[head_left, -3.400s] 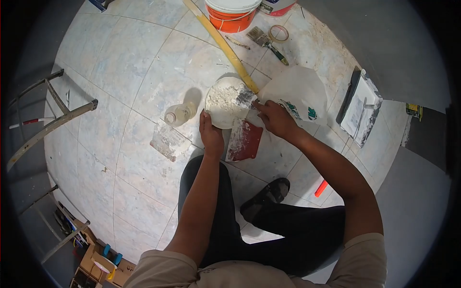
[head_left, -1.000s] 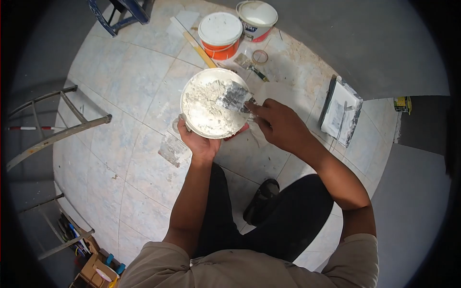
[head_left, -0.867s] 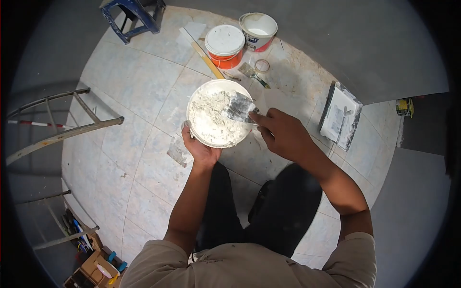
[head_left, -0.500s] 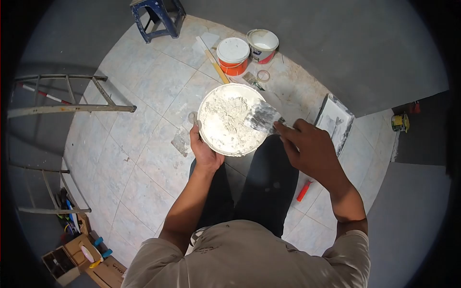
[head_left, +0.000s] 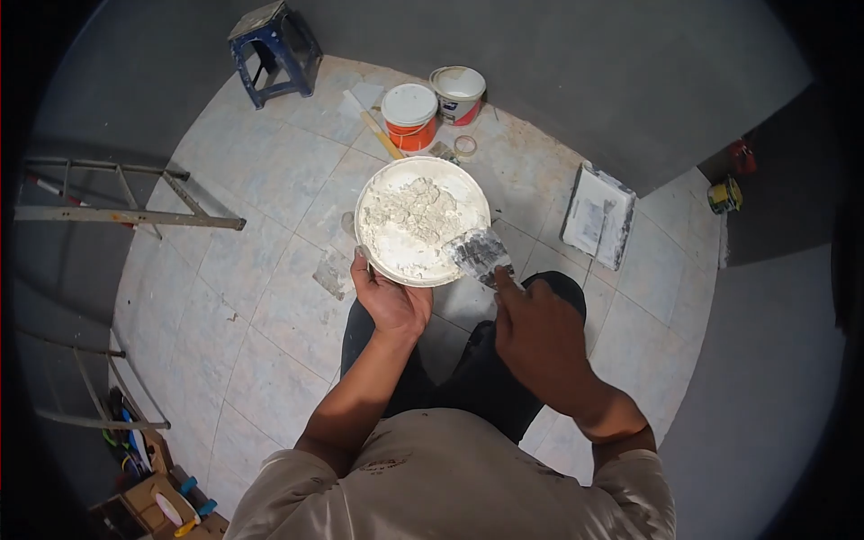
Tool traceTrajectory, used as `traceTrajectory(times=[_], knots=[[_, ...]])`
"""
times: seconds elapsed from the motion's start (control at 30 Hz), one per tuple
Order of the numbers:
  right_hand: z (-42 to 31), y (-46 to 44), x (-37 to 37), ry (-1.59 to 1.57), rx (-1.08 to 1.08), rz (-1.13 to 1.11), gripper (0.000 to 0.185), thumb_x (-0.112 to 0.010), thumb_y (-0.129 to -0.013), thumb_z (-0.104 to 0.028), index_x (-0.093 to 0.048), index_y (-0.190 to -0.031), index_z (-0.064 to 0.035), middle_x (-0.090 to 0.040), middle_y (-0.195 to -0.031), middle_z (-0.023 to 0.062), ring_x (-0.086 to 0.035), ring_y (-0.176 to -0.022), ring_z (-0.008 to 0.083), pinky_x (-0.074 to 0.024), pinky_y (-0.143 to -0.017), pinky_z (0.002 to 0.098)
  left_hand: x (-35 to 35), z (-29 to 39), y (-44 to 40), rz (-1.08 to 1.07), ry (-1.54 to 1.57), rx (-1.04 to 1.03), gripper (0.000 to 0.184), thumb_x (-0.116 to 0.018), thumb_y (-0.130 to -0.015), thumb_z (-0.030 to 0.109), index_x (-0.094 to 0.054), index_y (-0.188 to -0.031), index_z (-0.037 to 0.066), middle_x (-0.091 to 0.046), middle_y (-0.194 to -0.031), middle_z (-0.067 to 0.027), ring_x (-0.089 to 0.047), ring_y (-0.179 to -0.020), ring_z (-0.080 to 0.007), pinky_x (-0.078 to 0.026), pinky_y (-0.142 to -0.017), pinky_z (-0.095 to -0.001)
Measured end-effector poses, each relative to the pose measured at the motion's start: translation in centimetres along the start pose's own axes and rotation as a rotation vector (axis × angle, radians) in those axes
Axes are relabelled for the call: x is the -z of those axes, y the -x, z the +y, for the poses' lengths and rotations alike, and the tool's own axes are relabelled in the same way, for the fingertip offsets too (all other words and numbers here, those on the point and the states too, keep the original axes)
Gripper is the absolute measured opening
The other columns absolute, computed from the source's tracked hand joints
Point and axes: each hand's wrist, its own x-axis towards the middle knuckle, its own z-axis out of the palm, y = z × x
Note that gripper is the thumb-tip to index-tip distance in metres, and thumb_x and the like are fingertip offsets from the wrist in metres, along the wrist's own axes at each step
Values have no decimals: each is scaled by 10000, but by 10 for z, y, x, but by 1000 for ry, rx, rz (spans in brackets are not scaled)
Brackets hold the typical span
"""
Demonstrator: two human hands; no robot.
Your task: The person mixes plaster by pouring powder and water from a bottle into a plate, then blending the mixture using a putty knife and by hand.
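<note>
My left hand (head_left: 392, 304) grips the lower rim of a round white tub lid (head_left: 478, 193), with the thumb up on its edge and the other fingers hidden underneath. A lumpy heap of off-white putty (head_left: 418, 211) lies on the lid, thicker towards the far side. In my right hand (head_left: 544, 335) is a putty knife (head_left: 479, 254), its wide blade smeared white and dark. The blade overlaps the lid's lower right rim. My right fingers are closed around the handle, which the hand hides.
An orange bucket (head_left: 411, 137) and a white paint bucket (head_left: 468, 112) stand by the far wall, near a tape roll (head_left: 465, 146). A blue stool (head_left: 277, 56) is at far left, a ladder (head_left: 135, 216) at left. A paint tray (head_left: 594, 216) lies right.
The putty knife has moved from over the right of the lid down to its lower right rim, and my right hand has come lower and nearer. The view has shifted somewhat.
</note>
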Motion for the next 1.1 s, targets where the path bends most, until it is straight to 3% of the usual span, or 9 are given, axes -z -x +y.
traceTrajectory(times=[0.2, 0.4, 0.47, 0.77, 1.1], knots=[[-15, 11, -18, 8, -104, 55, 479, -626, -990, -165, -602, -1429, 26, -655, -925, 240, -721, -781, 389, -598, -698, 472, -3, 14, -3, -33, -43, 63, 656, -375, -1103, 486, -488, -1569, 39, -539, -1604, -143, -516, -1476, -323, -397, -1256, -490], [-4, 10, -15, 16, -43, 144, 457, -649, -989, -163, -631, -1432, -52, -615, -906, 202, -710, -804, 370, -588, -686, 475, -6, 35, 0, -109, -122, 111, 643, -357, -1122, 456, -464, -1573, 10, -520, -1616, -159, -525, -1470, -321, -401, -1255, -491], [-1, 6, -9, 31, 40, 219, 429, -677, -987, -165, -667, -1411, -99, -606, -890, 185, -707, -779, 360, -581, -671, 469, -9, 44, 2, -127, -142, 99, 636, -369, -1131, 441, -459, -1569, -11, -528, -1605, -177, -534, -1461, -333, -418, -1245, -495], [0, -23, 12, -29, 118, 257, 360, -693, -992, -173, -747, -1342, -111, -609, -796, 156, -684, -645, 341, -574, -650, 464, -8, 67, 12, -188, -276, 70, 636, -382, -1164, 413, -392, -1585, -65, -518, -1598, -224, -548, -1453, -346, -462, -1217, -501], [24, -47, 44, -131, 193, 141, 304, -741, -951, -120, -805, -1248, -105, -663, -781, 145, -682, -629, 314, -539, -631, 438, 23, 90, -1, -184, -493, 135, 655, -414, -1155, 433, -434, -1548, -90, -606, -1494, -251, -653, -1331, -341, -548, -1124, -481]])
